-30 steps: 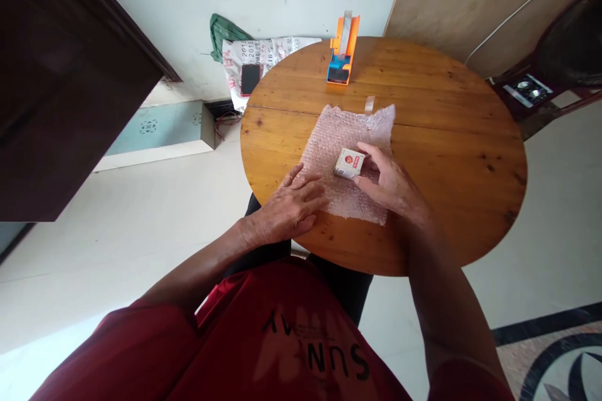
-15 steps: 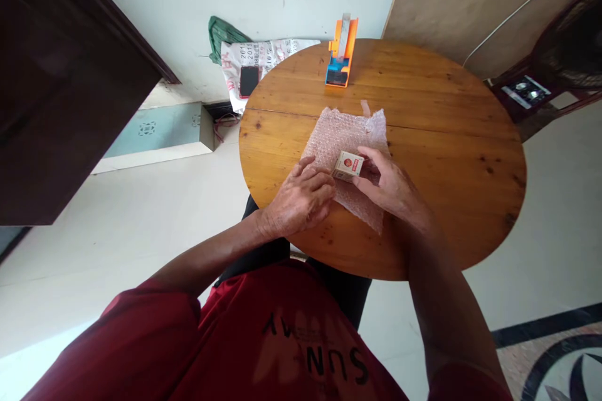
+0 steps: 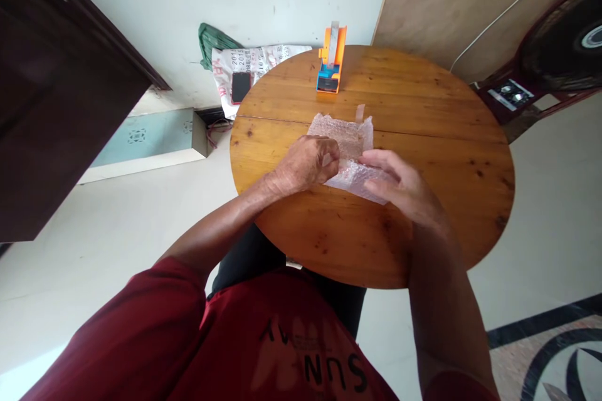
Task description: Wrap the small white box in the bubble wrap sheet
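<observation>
A sheet of bubble wrap (image 3: 341, 131) lies on the round wooden table, its near part folded up and over the small box. Only a faint red patch of the box shows through the clear layer. My left hand (image 3: 308, 164) is closed in a pinch on the folded edge of the wrap, left of the box. On the right, my right hand (image 3: 402, 182) has thumb and fingers apart, resting on the wrap beside the covered box. A short strip of tape (image 3: 360, 113) sticks out past the wrap's far edge.
An orange and blue tape dispenser (image 3: 332, 69) stands towards the far side of the wooden table (image 3: 442, 163). Beyond the table's left edge, a dark phone (image 3: 241, 87) lies on a printed white sack (image 3: 263, 57). A fan (image 3: 564, 44) is at the far right.
The near part of the bubble wrap has been folded up over the box, which was uncovered before. My left hand has moved up and pinches the wrap; my right hand's fingers have moved off the bare box.
</observation>
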A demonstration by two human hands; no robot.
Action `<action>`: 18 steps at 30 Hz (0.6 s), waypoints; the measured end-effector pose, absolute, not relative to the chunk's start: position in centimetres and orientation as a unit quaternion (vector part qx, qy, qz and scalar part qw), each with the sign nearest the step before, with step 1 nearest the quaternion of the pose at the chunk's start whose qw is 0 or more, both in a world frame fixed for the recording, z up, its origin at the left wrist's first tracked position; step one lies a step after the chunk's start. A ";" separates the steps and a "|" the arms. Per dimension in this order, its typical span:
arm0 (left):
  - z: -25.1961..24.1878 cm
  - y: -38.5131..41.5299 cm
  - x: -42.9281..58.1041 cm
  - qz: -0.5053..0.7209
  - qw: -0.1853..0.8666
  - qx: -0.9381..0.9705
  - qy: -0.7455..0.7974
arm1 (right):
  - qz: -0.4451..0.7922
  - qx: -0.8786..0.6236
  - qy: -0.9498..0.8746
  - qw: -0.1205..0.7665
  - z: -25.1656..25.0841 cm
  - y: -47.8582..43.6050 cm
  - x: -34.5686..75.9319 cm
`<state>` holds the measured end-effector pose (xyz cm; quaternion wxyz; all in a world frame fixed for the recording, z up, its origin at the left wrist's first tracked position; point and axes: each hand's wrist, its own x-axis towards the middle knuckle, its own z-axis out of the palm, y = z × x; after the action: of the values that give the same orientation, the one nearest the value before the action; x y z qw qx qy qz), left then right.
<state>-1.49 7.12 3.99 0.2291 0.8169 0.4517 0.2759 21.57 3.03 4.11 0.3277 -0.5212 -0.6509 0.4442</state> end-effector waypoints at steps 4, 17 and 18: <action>4.0 7.3 -1.4 0.279 0.296 0.777 0.481 | 0.383 -0.577 -0.655 0.303 4.3 3.0 20.7; 3.3 6.9 -1.3 0.296 0.361 0.739 0.485 | 0.406 -0.583 -0.596 0.373 2.9 3.4 19.7; 3.3 6.7 -1.3 0.293 0.362 0.740 0.485 | 0.409 -0.580 -0.597 0.374 2.9 3.4 19.7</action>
<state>-1.32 6.72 3.30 0.3617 0.7403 0.4851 0.2930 19.73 3.44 2.85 0.3742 -0.5801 -0.5970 0.4088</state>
